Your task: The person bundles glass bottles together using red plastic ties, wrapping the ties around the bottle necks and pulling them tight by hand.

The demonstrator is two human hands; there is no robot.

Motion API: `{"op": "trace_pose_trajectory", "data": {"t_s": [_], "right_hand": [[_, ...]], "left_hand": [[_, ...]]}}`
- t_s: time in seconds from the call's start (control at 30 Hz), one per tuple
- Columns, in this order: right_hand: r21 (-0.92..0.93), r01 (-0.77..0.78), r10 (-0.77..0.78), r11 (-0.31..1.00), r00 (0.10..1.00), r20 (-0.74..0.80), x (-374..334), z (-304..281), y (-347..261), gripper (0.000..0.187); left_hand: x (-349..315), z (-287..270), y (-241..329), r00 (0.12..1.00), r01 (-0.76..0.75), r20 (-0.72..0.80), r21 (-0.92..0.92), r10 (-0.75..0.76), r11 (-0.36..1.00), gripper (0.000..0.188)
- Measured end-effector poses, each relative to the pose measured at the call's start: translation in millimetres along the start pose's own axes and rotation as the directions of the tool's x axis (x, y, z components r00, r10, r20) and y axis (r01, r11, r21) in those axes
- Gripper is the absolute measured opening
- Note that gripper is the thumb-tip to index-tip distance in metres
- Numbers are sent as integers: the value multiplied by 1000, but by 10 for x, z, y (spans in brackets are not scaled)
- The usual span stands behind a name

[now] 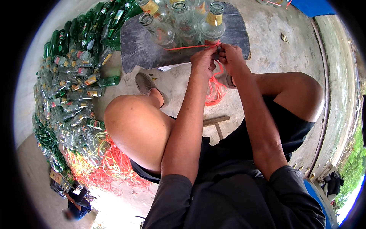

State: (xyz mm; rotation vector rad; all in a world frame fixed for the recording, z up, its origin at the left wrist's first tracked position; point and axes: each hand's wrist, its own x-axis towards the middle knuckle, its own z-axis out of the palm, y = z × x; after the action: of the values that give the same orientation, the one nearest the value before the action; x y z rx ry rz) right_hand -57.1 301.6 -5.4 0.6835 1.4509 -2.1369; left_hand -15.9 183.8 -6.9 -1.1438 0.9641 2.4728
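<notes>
Several clear glass bottles [185, 23] stand upright in a cluster on a dark, worn board [143, 51]. Around the lower part of the cluster runs a red plastic strap [183, 47]. At the base of the near right bottle [212, 30], my left hand [204, 60] pinches the strap. Close beside it, my right hand [231, 55] has its fingers closed on the strap too, where the strands meet. A loose tangle of the same strap [216, 91] hangs below my hands toward the floor. The exact crossing of the strands is partly hidden by my fingertips.
Green bottles [89, 34] and clear bottles [72, 91] lie stacked along the left wall. A heap of red and yellow straps [110, 164] lies near my left knee. A wooden piece [216, 121] shows between my legs. Another person [78, 204] is at the lower left.
</notes>
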Motion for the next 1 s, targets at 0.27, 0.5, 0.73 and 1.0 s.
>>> {"op": "trace_pose_trajectory", "data": {"t_s": [0.27, 0.5, 0.73, 1.0], "right_hand": [[58, 8, -4, 998, 998, -68, 40, 86, -35, 13], [98, 26, -32, 995, 998, 60, 11, -15, -31, 16], [-56, 55, -48, 997, 992, 120, -48, -52, -9, 17], [-66, 161, -160, 985, 987, 31, -17, 1, 74, 14]], "left_hand": [[-33, -36, 20, 998, -58, 3, -18, 58, 998, 14], [-110, -7, 36, 994, -105, 22, -12, 106, 994, 10], [-79, -86, 7, 994, -90, 60, 13, 89, 996, 7], [-5, -95, 13, 992, -127, 29, 13, 126, 992, 5]]}}
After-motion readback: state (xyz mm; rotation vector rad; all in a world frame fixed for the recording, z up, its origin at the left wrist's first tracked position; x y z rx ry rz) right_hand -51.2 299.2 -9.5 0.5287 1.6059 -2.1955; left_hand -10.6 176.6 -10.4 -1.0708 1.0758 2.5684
